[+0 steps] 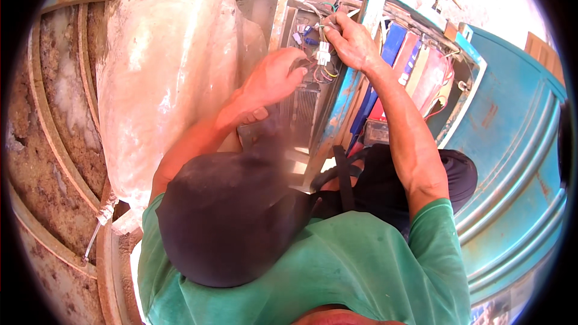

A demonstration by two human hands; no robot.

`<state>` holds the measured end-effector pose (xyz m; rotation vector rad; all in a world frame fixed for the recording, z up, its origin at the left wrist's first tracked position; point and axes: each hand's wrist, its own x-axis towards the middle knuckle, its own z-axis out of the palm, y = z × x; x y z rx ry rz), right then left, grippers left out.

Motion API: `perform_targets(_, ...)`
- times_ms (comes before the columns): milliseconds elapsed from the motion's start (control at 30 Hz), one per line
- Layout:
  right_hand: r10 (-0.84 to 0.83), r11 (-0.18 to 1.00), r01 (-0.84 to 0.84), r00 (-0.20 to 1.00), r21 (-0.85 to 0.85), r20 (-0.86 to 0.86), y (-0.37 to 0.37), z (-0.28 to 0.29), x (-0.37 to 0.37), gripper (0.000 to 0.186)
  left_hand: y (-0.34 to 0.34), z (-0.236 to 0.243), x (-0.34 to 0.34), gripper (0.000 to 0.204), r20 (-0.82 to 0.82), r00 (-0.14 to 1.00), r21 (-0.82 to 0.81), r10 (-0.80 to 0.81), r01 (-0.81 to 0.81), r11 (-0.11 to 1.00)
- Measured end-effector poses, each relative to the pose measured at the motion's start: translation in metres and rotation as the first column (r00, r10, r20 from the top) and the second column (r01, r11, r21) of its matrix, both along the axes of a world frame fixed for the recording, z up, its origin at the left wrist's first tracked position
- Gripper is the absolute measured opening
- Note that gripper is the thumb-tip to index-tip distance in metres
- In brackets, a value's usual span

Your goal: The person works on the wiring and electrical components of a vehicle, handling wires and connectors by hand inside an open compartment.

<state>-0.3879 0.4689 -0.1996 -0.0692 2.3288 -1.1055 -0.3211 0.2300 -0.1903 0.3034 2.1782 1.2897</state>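
Observation:
My left hand is closed, its thumb and fingers curled round something dark and small that I cannot make out. To the right, my right hand pinches thin wires between thumb and fingertips. Just below those fingers hangs a white plug connector. Blue connectors sit between the two hands, and a yellow wire loops under the white one. Behind the wiring is a narrow metal-framed bay with a dark finned unit.
A large dusty pale casing stands left of my arm. Blue and red boxes fill the compartment at right, beside a rusty blue frame post. A blue ribbed metal panel lies far right. My dark-clothed knee rises in front.

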Motion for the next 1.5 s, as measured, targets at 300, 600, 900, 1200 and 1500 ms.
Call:
perform_targets(300, -0.069, 0.994, 0.070, 0.998, -0.080, 0.015, 0.004, -0.009, 0.002, 0.028, 0.037, 0.011, -0.042, 0.048, 0.195, 0.895, -0.497, -0.401, 0.443, 0.746)
perform_targets(600, -0.121, 0.984, 0.120, 0.993, -0.132, 0.004, 0.002, -0.012, 0.003, 0.035, 0.047, 0.003, -0.068, 0.052, 0.402, 0.804, -0.305, -0.438, 0.569, 0.764)
perform_targets(900, -0.152, 0.968, 0.152, 0.988, -0.198, 0.017, 0.004, -0.016, 0.004, 0.035, 0.036, -0.009, -0.014, 0.051, 0.623, 0.758, 0.137, 0.193, -0.348, 0.927)
perform_targets(1200, -0.134, 0.974, 0.136, 0.991, -0.181, 0.025, 0.006, -0.018, 0.004, 0.037, 0.033, -0.031, 0.031, 0.055, 0.269, 0.909, 0.242, 0.318, -0.383, 0.891)
perform_targets(1500, -0.126, 0.977, 0.130, 0.991, -0.169, 0.033, 0.008, -0.014, 0.002, 0.039, 0.030, -0.029, 0.015, 0.039, 0.646, 0.708, 0.385, 0.285, -0.625, 0.680)
